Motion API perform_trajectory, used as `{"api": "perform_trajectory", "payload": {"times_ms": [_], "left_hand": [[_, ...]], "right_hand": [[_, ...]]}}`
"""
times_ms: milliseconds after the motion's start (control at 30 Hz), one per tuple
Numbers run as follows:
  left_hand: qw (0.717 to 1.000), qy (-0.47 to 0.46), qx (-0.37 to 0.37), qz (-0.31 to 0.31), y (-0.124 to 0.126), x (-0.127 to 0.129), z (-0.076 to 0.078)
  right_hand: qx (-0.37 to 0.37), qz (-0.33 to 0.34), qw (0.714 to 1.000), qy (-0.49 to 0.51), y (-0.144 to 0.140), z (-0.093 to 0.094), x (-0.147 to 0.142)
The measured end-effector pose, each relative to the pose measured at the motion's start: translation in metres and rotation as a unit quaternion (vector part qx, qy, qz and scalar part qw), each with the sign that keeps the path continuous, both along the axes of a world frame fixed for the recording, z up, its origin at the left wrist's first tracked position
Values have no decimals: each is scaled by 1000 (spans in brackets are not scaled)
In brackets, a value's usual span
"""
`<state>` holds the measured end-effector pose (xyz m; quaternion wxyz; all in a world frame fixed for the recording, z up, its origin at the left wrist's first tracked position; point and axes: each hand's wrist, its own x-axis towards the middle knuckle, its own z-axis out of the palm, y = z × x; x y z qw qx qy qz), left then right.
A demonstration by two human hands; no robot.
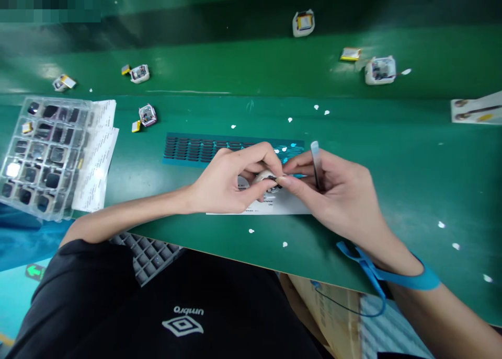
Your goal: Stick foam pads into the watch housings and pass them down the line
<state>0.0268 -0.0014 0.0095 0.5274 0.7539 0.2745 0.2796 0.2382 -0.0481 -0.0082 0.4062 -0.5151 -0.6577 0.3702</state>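
My left hand is closed round a small white device housing, thumb and forefinger at its edge. Opposite it, my right hand pinches at the housing's right side. A flat silver tool, which looks like tweezers, stands up out of my right hand, held among the fingers. What lies between the right fingertips is too small to make out. Under both hands is a white printed sheet, partly hidden. Just behind them lies a blue sheet of dark strips.
Opened white housings with yellow batteries lie around the green table, such as one housing at back right and another housing at left. A clear compartment tray stands far left. Small white tabs are scattered about. A blue wrist strap circles my right wrist.
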Motion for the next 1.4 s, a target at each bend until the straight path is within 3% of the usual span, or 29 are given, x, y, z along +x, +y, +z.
{"api": "perform_trajectory", "payload": {"times_ms": [133,267,400,500,900,1067,1167,1233,1400], "left_hand": [[997,55,11,-45,10,-6,19],[968,171,90,-158,14,-12,31],[937,246,139,-205,12,-13,21],[930,264,140,-214,11,-12,14],[921,290,130,-226,12,-9,15],[926,279,120,-222,12,-11,13],[938,261,95,-208,14,-11,11],[944,254,87,-191,16,-10,10],[948,246,77,-188,19,-10,8]], "right_hand": [[10,-3,1000,-5,0,7,6],[-40,60,995,64,3,15,18],[51,62,993,-87,7,15,23],[57,80,987,-126,10,10,23],[-103,176,979,-5,19,-1,28],[-164,89,979,84,19,5,26],[-124,6,987,105,18,11,26],[-92,-6,992,89,17,13,26],[-140,118,983,26,20,7,25]]}}
